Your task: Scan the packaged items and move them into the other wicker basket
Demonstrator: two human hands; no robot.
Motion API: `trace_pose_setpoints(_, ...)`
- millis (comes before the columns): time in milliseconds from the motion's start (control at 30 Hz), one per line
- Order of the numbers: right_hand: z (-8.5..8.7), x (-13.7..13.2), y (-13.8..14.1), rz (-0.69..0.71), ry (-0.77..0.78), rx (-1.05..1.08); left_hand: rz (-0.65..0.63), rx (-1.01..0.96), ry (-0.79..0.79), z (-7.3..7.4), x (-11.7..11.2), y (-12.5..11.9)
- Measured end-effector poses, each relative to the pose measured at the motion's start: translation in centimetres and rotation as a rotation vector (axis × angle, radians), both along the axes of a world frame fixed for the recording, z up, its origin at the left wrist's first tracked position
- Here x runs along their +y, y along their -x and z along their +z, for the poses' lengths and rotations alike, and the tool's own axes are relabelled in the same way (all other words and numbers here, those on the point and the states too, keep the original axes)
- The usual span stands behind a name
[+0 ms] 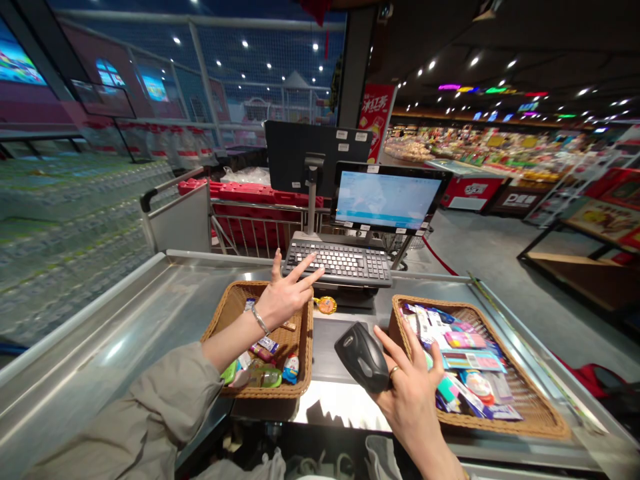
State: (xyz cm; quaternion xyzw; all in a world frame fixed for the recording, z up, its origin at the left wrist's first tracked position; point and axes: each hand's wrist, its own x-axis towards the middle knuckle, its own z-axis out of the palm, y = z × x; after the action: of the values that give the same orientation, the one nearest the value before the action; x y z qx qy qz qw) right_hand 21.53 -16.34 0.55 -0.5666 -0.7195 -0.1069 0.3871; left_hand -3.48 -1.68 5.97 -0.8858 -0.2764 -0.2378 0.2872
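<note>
My left hand (286,293) reaches over the left wicker basket (218,312) with its fingers spread, and its fingertips are at the left part of the black keyboard (345,261). Whether they press a key I cannot tell. A black handheld barcode scanner (361,357) rests in my right hand (413,390), tilted over the middle of the counter; some of my fingers stretch out past it. Just right of that hand is a second wicker basket (533,413) full of small packaged goods (465,340). The left basket has fewer small packets and a clear container with a green end (265,377).
A lit monitor (387,197) and a dark screen back (315,157) stand behind the keyboard. Between the baskets lies a round orange-and-gold item (327,305). The metal counter (115,333) has raised edges. Stacked bottle packs (75,227) are at left, a metal cart (180,207) beyond.
</note>
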Motion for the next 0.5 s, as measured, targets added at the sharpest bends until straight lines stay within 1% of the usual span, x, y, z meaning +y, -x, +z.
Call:
trace_pose_setpoints(100, -0.3, 0.0, -0.2, -0.031, 0.004, -0.039, -0.003, -0.003, -0.001, -0.1, 0.0, 0.0)
trace_pose_setpoints(267, -0.7, 0.1, -0.6, -0.053, -0.037, -0.047, 0.012, 0.014, 0.008, 0.0, -0.2, -0.4)
trace_pose_setpoints(500, -1.2, -0.2, -1.4, -0.121, -0.048, -0.030, -0.018, -0.008, -0.015, 0.1, -0.1, -1.9)
